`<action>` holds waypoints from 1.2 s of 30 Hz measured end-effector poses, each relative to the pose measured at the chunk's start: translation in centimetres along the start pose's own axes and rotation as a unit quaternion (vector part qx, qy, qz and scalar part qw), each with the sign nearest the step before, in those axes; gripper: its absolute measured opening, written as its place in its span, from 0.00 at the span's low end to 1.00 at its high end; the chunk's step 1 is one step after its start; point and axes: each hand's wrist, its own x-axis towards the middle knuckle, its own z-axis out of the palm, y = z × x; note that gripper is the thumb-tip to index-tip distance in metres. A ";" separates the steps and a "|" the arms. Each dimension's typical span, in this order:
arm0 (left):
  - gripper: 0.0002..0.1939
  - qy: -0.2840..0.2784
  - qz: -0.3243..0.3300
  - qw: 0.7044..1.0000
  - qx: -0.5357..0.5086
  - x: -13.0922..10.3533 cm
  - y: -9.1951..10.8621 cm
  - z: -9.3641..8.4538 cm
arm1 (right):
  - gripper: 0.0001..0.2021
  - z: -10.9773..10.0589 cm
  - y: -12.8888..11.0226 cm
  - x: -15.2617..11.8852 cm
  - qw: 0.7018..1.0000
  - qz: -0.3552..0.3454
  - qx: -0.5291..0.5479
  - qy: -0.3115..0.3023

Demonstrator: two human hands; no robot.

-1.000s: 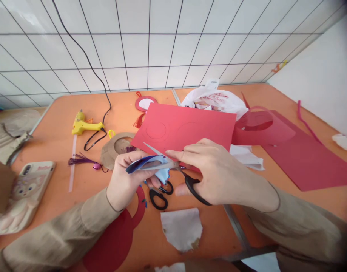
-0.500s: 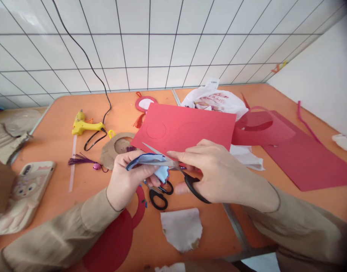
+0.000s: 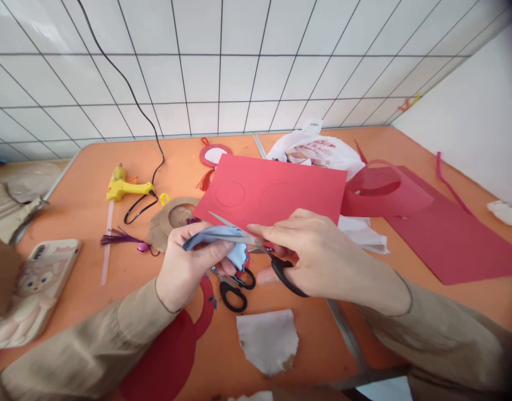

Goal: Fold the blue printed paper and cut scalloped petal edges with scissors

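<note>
My left hand (image 3: pixel 197 259) is closed on a folded piece of blue material (image 3: pixel 238 256) with a dark edge; I cannot tell if it is cloth or paper. Scissors with black handles (image 3: pixel 287 277) are in my right hand (image 3: pixel 318 259), their blades parted around the blue piece. The thumb and fingers sit at the handle loops, and the forefinger lies along the pivot. Just below the hands, a second pair of black-handled scissors (image 3: pixel 234 296) lies on the orange table (image 3: pixel 318 345). Behind them rests a red sheet (image 3: pixel 276 186) with circles drawn on it.
At left are a yellow glue gun (image 3: pixel 124 186) with a black cord, a purple tassel (image 3: pixel 120 238) and a phone (image 3: pixel 47 289). A brown cardboard ring (image 3: pixel 159 223) lies nearby. A white plastic bag (image 3: pixel 335 153) and red sheets (image 3: pixel 452 239) are at right. A pale scrap (image 3: pixel 268 342) lies in front.
The blue piece is tilted slightly and its left end has shifted a little. Both hands keep nearly the same place, and the scissors stay around the piece.
</note>
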 end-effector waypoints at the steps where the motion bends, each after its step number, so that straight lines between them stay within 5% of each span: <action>1: 0.07 0.003 -0.004 1.000 0.001 0.0 0.0 0.0 | 0.22 0.0 0.0 0.0 1.000 -0.001 0.000 0.003; 36: 0.15 0.020 -0.055 0.990 -0.130 -1.0 -0.5 1.5 | 0.24 2.3 -0.2 -0.1 0.994 -0.041 0.027 0.094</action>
